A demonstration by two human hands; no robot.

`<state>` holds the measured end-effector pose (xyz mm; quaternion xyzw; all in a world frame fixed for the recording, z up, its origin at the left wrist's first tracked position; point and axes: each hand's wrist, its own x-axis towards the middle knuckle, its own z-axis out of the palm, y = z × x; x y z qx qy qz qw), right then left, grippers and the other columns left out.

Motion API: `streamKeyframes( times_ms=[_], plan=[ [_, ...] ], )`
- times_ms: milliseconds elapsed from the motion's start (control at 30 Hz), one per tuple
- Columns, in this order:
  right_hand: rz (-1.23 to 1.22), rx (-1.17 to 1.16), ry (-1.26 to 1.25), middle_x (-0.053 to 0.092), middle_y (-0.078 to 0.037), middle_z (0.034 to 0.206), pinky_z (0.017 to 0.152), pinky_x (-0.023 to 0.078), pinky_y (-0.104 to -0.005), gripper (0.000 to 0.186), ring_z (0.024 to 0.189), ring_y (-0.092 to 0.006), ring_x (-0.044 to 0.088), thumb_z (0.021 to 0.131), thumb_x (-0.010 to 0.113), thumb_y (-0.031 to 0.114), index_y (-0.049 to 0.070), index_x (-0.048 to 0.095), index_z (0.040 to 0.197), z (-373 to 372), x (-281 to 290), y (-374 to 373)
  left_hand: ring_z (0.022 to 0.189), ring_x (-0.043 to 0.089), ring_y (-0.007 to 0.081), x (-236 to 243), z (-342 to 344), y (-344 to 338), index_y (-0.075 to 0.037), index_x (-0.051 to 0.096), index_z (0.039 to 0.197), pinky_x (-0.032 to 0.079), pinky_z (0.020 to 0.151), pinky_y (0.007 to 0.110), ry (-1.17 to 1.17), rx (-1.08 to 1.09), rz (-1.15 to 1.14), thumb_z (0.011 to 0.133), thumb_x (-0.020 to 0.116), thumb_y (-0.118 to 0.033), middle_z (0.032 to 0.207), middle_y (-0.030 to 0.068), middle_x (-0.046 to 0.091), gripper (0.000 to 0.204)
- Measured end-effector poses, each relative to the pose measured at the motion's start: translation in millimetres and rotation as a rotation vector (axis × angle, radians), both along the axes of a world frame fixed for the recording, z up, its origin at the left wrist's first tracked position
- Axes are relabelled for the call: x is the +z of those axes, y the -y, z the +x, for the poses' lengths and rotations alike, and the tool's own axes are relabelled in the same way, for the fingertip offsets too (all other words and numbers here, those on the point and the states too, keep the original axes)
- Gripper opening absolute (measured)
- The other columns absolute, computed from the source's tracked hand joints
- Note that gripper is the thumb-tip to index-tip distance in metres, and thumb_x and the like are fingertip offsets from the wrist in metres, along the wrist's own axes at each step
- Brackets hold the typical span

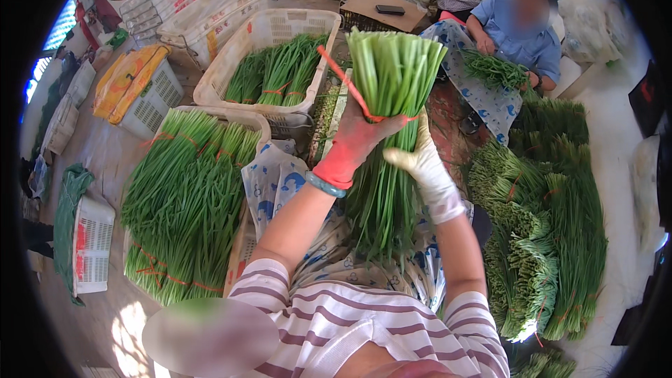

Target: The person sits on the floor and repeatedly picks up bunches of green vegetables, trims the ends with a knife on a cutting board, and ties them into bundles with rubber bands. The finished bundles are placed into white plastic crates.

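Observation:
Upright in front of me, cut ends up and leaves hanging down, is a bunch of garlic chives (395,73). My left hand (353,141), in a red glove, is closed round its left side at mid-height. A red tie (340,78) crosses the bunch there, and its loose end sticks out to the upper left. My right hand (423,166), in a whitish glove, grips the right side slightly lower, its thumb across the front and its other fingers mostly hidden behind. The leaves hang over a blue-patterned apron (269,175) on my lap.
Tied bunches (189,196) fill a crate at left; another crate (210,94) behind it holds more. Bunches (518,231) are piled at right. Beyond them a person (521,42) handles greens. A phone (390,10) lies on cardboard (374,19) at the back.

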<state>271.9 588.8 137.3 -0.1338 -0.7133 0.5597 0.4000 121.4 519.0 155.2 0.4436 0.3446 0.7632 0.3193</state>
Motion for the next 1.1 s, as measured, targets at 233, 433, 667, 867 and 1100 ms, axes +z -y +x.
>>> streamKeyframes(
  times_ms=[233,433,667,867,1100],
  plan=[
    [-0.66,0.156,-0.52,0.065,-0.01,0.121,0.091,0.057,-0.0382,0.067,0.102,-0.0234,0.066,0.081,0.076,0.025,0.004,0.049,0.138,10.3,-0.8,-20.9,0.138,0.042,0.0238,-36.0,16.0,58.7,0.003,-0.006,0.158,0.032,0.116,0.035,-0.759,-0.119,-0.234,0.087,0.079,-0.025,0.152,0.0192,0.041,0.114],
    [-0.682,0.196,-0.55,0.063,-0.013,0.124,0.09,0.056,-0.0395,0.048,0.104,-0.0255,0.065,0.085,0.064,0.033,0.003,0.056,0.123,85.5,-110.7,-111.4,0.103,0.069,0.0264,-34.2,-53.8,134.4,-0.012,0.056,0.142,0.052,0.089,0.036,-1.087,-0.461,-0.785,0.09,0.065,-0.055,0.113,0.0147,0.071,0.068],
    [-0.541,0.261,-0.373,0.067,-0.011,0.117,0.082,0.06,-0.037,0.079,0.095,-0.024,0.071,0.072,0.081,0.026,0.001,0.048,0.139,28.6,-23.8,-38.5,0.15,0.026,0.0315,32.9,-30.0,29.0,-0.005,0.001,0.161,0.022,0.121,0.04,-0.254,0.059,-0.082,0.083,0.08,-0.045,0.161,0.0226,0.026,0.118],
    [-0.141,-0.156,-0.134,0.059,-0.007,0.126,0.068,0.05,-0.0224,0.088,0.081,-0.0095,0.058,0.071,0.068,0.006,0.0,0.035,0.152,11.1,27.6,-24.7,0.146,0.027,0.0211,-8.1,34.3,20.0,-0.01,-0.009,0.16,0.025,0.121,0.038,-0.035,-0.168,0.052,0.067,0.095,-0.034,0.16,0.0108,0.028,0.141],
    [0.079,0.004,-0.269,0.061,-0.014,0.131,0.101,0.05,-0.0383,0.062,0.113,-0.0235,0.063,0.09,0.068,0.026,-0.001,0.046,0.142,-90.4,137.7,42.6,0.145,0.031,0.0251,47.1,-21.8,41.7,-0.004,0.008,0.159,0.026,0.121,0.04,-0.045,0.113,0.192,0.057,0.098,-0.04,0.157,0.0156,0.033,0.141]
  ],
)
